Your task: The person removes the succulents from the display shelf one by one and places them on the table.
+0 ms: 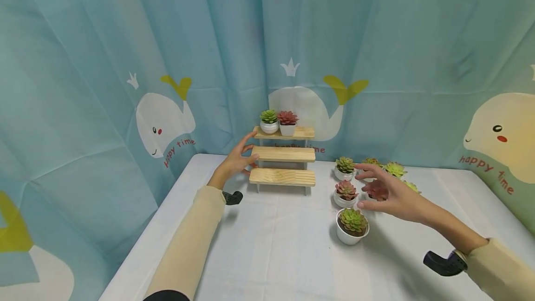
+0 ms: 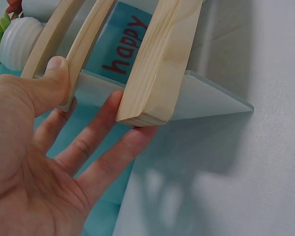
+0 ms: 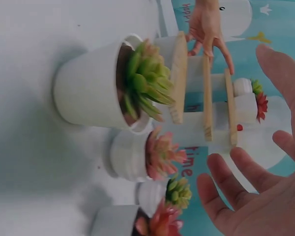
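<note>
My left hand [image 1: 235, 162] holds the left end of a three-tier wooden display shelf [image 1: 283, 154]. In the left wrist view, the thumb lies against the middle plank [image 2: 86, 44] while other fingers touch the end of the bottom plank [image 2: 155, 73]. On the top tier sit a green succulent in a round white pot [image 1: 269, 122] and a red succulent in a white pot [image 1: 287, 123]. My right hand [image 1: 394, 196] hovers with spread fingers over several potted succulents, holding nothing. Nearest it are a green succulent in a white pot [image 1: 352, 226] and a pink succulent [image 1: 346, 193].
More potted succulents stand at the back right, including a green one [image 1: 344, 167] and another [image 1: 394, 169], partly behind the right hand. A white cloth covers the table [image 1: 284, 250]. Blue curtains with whale prints [image 1: 234, 50] hang behind and at the sides.
</note>
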`<state>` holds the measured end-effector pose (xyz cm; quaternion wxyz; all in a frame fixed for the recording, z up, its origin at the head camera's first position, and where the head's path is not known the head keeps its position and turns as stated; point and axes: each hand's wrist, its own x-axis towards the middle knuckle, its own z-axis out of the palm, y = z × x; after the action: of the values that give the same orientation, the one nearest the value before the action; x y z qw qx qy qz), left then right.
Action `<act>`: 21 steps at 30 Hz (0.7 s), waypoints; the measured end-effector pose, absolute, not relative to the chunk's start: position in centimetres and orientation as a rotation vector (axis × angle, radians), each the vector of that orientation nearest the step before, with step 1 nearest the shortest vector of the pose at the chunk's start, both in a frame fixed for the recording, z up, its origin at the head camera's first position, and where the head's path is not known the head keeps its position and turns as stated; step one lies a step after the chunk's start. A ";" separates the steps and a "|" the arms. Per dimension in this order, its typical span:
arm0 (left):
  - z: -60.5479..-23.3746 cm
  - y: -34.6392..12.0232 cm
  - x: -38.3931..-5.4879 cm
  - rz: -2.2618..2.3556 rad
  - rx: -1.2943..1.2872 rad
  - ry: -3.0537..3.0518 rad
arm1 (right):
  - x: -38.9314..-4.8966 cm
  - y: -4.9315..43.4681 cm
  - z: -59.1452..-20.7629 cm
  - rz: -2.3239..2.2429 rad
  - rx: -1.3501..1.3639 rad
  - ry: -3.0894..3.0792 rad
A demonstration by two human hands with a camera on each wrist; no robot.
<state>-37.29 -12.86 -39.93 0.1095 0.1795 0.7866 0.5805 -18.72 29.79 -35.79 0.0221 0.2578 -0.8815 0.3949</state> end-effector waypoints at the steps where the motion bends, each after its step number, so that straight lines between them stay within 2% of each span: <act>1: -39.9 -12.8 -37.3 1.708 0.530 2.309 | -18.9 29.7 -35.6 1.223 0.788 -2.728; 21: -39.9 -12.7 -37.2 1.699 0.525 2.320 | -25.2 26.9 -31.6 1.219 0.805 -2.738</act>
<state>-37.19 -12.74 -39.90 0.1092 0.1786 0.7889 0.5777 -25.24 26.88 -31.59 0.0191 0.2593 -0.8821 0.3928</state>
